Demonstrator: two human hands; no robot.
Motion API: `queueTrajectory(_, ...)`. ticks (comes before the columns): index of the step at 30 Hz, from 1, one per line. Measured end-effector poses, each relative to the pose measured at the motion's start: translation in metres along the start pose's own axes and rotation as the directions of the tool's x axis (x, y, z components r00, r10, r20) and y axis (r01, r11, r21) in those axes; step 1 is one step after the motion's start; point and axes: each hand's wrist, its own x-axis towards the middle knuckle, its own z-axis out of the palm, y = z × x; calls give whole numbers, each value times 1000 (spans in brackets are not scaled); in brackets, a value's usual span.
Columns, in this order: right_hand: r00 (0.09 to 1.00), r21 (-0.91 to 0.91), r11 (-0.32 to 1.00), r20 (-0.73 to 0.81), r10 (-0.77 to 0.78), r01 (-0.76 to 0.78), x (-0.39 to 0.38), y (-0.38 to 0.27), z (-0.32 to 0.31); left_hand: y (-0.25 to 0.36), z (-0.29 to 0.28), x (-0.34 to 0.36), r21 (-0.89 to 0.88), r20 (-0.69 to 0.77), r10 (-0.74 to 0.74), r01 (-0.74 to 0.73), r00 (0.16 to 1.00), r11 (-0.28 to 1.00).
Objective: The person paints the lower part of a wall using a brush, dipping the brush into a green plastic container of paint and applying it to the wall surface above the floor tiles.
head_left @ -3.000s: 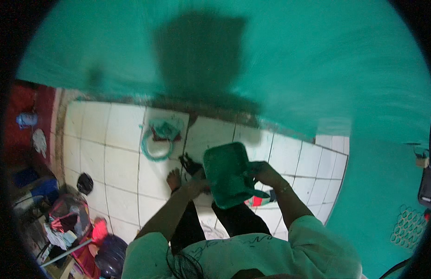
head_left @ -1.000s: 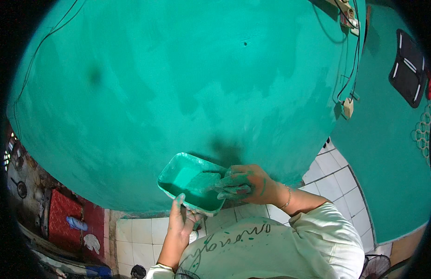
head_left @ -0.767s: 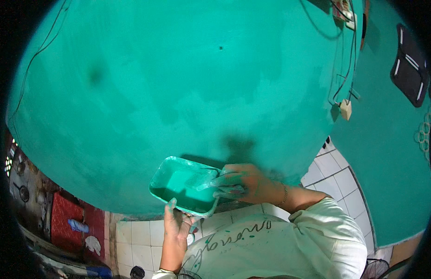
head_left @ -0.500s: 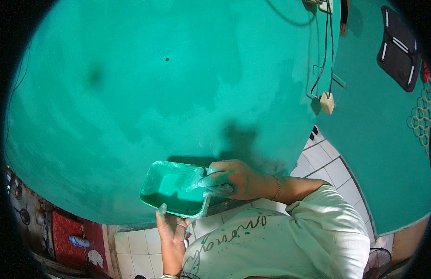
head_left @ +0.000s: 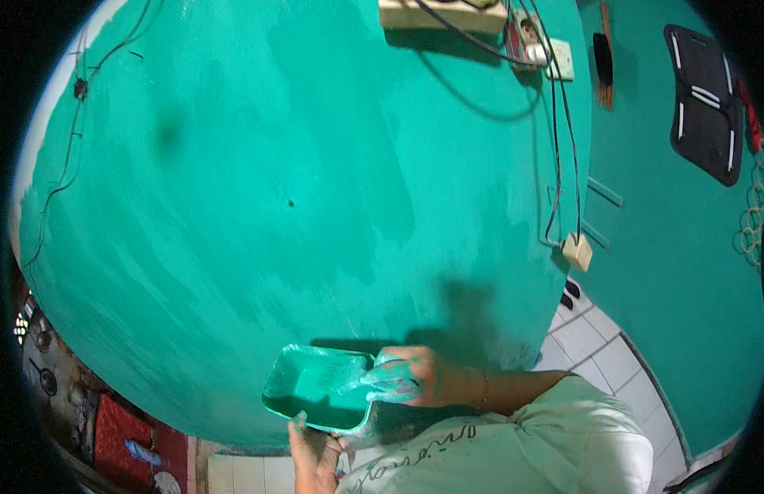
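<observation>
The tray (head_left: pixel 285 377), a green, rounded-rectangular vessel, is located below the centre of the frame. Its open side faces up toward the viewer. Its long axis runs from left to right, with the right end slightly lower. Green paint covers the interior. A paint-coated tool (head_left: pixel 354 381) lies over the right part of the tray, its visible end directed left and slightly down; its full shape is hidden by the fingers.

A green wall (head_left: pixel 217 247) fills most of the frame, with darker, uneven patches across its surface. Thin cables (head_left: pixel 62 183) run down it at the upper left. An electrical outlet (head_left: pixel 560 60) is mounted at the upper right, and a pale adapter (head_left: pixel 577 252) hangs below it. A black panel (head_left: pixel 707 103) is placed against the side wall (head_left: pixel 678 272) at the upper right. White floor tiles (head_left: pixel 592 346) appear at the lower right.

The left hand (head_left: pixel 314 453) grasps the tray at its lower edge, thumb over the rim. The right hand (head_left: pixel 405 375) is closed, with paint-smeared fingers curled around the tool at the tray's right end.
</observation>
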Motion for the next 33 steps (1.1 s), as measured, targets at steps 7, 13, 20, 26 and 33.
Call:
queueTrajectory(7, 999, 39, 999, 31, -12, 11, -2, 12, 2, -2, 5, -14, -11, 33, 22, -22, 999, 1000)
queueTrajectory(13, 997, 100, 995, 75, -11, 3, 17, 4, 1, 4, 5, -19, 46, -40, 56, -54, 998, 998)
queueTrajectory(20, 996, 215, 977, 83, -8, -10, 24, 5, -9, 1, 9, -22, 70, -43, 117, -114, 992, 991)
queueTrajectory(26, 996, 203, 978, 69, -52, 37, 19, 6, 1, -6, -4, -22, -11, 17, 109, -108, 994, 994)
queueTrajectory(33, 977, 16, 981, 88, -196, 195, 21, 22, -4, 1, -2, -22, -29, 14, 110, -110, 994, 994)
